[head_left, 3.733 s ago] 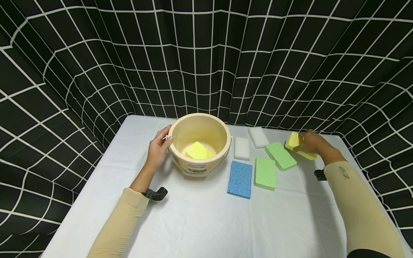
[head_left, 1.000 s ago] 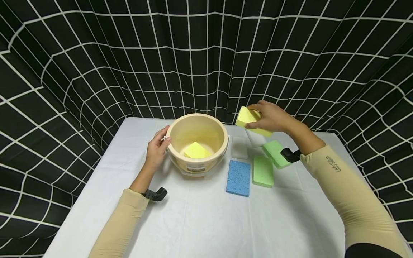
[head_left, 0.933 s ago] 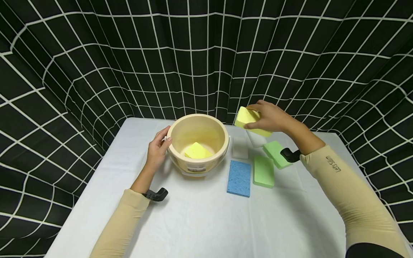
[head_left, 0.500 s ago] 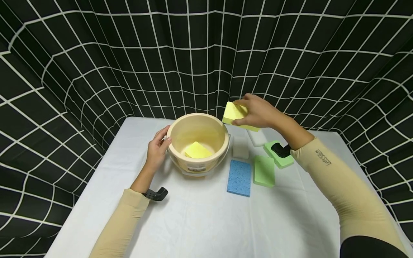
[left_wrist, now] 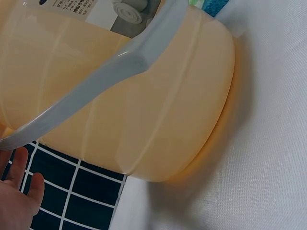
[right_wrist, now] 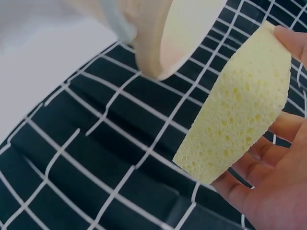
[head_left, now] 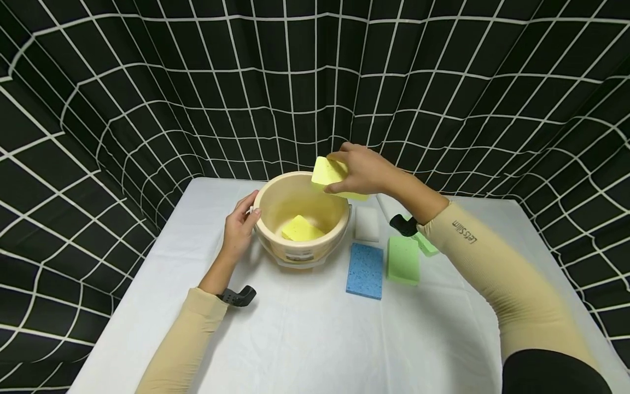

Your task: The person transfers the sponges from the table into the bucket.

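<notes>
The right hand [head_left: 366, 172] is carrying the yellow sponge [head_left: 328, 172] away from the far right of the tabletop [head_left: 305, 339], where it was lying beside the green sponges [head_left: 403, 260]. It is lifting the sponge up and moving it to the left, and now it is holding it in the air over the right rim of the bucket [head_left: 275, 243]. The right forearm is now covering part of one green sponge.

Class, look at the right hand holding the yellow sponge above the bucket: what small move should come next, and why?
Probably lower and release: the right hand holds the yellow sponge over the rim of the bucket, which the left hand steadies.
</notes>
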